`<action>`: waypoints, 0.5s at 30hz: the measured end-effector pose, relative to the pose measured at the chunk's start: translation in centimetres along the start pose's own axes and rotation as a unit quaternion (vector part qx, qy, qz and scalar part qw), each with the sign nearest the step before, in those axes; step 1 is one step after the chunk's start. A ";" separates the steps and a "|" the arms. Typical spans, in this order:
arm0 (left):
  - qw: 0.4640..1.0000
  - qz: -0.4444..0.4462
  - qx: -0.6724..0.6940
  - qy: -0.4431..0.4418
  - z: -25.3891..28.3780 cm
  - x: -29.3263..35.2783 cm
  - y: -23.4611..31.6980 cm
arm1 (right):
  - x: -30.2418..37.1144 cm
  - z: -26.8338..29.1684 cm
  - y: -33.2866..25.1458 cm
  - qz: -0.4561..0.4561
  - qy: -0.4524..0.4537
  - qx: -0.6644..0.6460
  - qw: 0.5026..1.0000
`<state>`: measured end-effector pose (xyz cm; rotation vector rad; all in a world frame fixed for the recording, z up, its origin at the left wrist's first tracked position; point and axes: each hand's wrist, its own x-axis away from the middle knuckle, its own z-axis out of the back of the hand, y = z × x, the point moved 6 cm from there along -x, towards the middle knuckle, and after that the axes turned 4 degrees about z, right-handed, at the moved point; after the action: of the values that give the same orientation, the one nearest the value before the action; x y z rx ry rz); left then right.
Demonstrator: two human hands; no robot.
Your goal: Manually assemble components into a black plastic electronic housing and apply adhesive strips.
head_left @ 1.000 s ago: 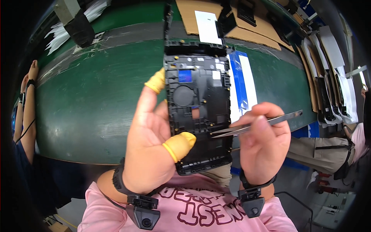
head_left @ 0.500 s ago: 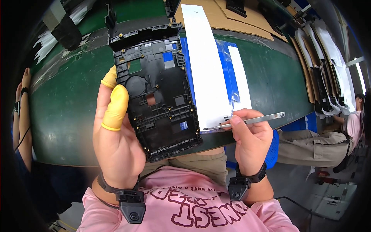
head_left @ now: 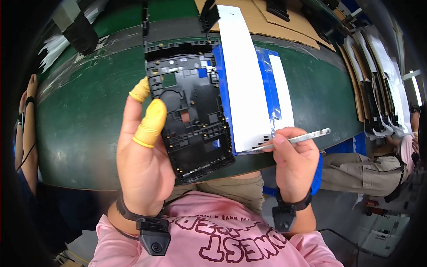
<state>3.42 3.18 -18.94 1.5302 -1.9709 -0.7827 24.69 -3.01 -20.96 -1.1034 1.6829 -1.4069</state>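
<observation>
My left hand (head_left: 144, 164), with yellow finger cots (head_left: 151, 122) on thumb and a finger, grips the left edge of a black plastic device housing (head_left: 195, 115). The housing has ribs, cutouts and small brass-coloured inserts, and is held up over the table's near edge. In my right hand (head_left: 296, 164) is a pair of metal tweezers (head_left: 307, 135), pinched between thumb and fingers. Their tips point left, over the lower end of a white strip sheet (head_left: 249, 89) bearing small black pieces (head_left: 262, 143). Whether the tips hold a piece is too small to tell.
A blue sheet (head_left: 263, 84) lies under the white strips on the green table (head_left: 320, 93). Cardboard (head_left: 293, 26) is at the back, and hanging papers and boards (head_left: 376, 80) stand at right. Another person's arms (head_left: 30, 129) are at far left; a seated person (head_left: 369, 171) is at right.
The housing and my left hand have shifted right, and the housing has tilted a little. My right hand moved slightly right, and the tweezer tips now lie over the strip's lower end.
</observation>
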 end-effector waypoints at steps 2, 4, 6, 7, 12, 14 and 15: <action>1.000 0.022 0.010 0.008 -0.7 0.0 -0.2 | 0.3 -0.5 -1.2 0.006 -0.015 -0.062 0.998; 0.998 0.053 0.030 0.013 -1.3 0.2 -0.5 | 0.6 -2.1 -2.8 0.036 -0.028 -0.086 0.995; 0.996 0.082 0.039 0.011 -1.7 0.4 -0.9 | 0.9 -3.9 -4.6 0.079 -0.069 -0.128 0.986; 0.996 0.082 0.039 0.009 -2.0 0.5 -0.9 | 0.9 -4.5 -4.8 0.081 -0.069 -0.128 0.986; 0.992 0.111 0.062 -0.009 -2.2 1.1 -1.2 | 0.5 -6.6 -4.2 0.075 -0.129 -0.147 0.978; 0.991 0.113 0.074 -0.005 -2.4 1.0 -1.4 | 0.4 -6.5 -3.9 0.060 -0.103 -0.146 0.982; 0.991 0.113 0.072 -0.003 -2.5 1.0 -1.3 | 0.4 -6.6 -3.9 0.059 -0.103 -0.148 0.982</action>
<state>5.84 1.59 -18.09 1.3512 -2.1981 -0.5625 19.33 -0.90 -15.84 -1.2423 1.8091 -0.9530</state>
